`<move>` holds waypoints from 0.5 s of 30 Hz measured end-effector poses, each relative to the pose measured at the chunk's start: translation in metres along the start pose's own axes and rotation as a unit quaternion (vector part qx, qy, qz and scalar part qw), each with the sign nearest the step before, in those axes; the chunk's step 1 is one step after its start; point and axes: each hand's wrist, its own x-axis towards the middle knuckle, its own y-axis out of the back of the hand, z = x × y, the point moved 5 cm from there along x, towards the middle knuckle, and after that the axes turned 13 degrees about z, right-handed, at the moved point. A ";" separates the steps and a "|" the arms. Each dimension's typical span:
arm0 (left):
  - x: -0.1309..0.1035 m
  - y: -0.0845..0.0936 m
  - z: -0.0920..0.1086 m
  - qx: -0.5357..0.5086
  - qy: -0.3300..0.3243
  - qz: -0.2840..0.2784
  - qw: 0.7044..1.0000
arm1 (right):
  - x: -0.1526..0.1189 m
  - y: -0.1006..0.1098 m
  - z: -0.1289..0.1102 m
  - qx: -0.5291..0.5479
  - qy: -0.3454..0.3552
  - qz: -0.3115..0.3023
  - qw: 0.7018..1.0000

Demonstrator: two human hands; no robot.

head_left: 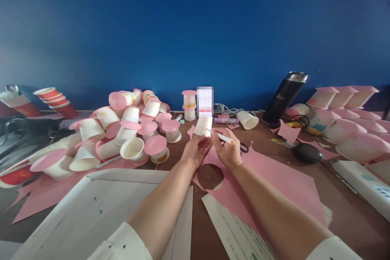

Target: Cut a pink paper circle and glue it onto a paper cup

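Observation:
A small white paper cup (pixel 203 125) is held at the middle of the view by my left hand (pixel 196 150), whose fingers are closed on its lower end. My right hand (pixel 227 148) grips a white pen with an orange end (pixel 226 139), its other end close to the cup's side. The exact contact between pen and cup is too small to tell. Under my hands lies a pink paper sheet (pixel 283 183) with a round hole cut in it. Black scissor handles (pixel 244 147) show just right of my right hand.
Many paper cups with pink discs (pixel 155 145) crowd the left. A white box lid (pixel 122 195) lies in front. Behind are a blurred upright panel (pixel 205 101), a purple tube (pixel 226 121) and a cup on its side (pixel 248 120). A black bottle (pixel 284 97) and power strip (pixel 362 187) are right.

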 end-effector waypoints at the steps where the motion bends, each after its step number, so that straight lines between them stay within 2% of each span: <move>1: 0.000 0.000 0.000 0.000 -0.001 -0.001 1.000 | 0.000 0.000 0.000 0.001 0.001 0.001 1.000; 15: 0.002 0.000 0.000 -0.012 0.001 0.001 1.000 | -0.002 -0.002 0.003 0.000 -0.006 -0.009 1.000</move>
